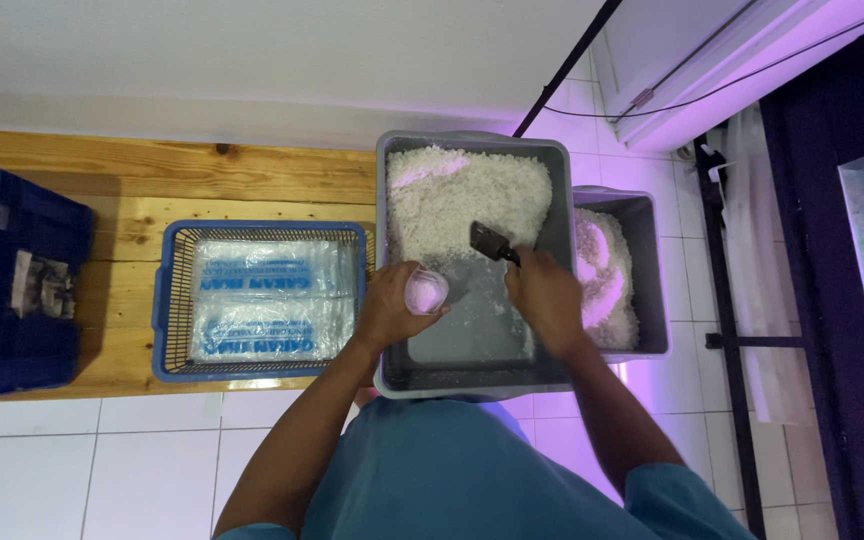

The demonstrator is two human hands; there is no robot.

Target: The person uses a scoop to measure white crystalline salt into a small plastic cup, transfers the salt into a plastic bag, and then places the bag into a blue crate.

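Tub walls hem both hands; above open.

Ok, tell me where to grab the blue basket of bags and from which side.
Probably take the blue basket by its two short end rims, one hand coming in from each end. It is a wide, shallow rectangle lying flat on the wooden bench, and the flat clear bags fill its middle, so only the rim is free. The gray tub crowds the right end.

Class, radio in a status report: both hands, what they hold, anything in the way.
Left hand shut on small clear bag. Right hand shut on dark scoop, over white grains in grey tub. Nothing in the way.
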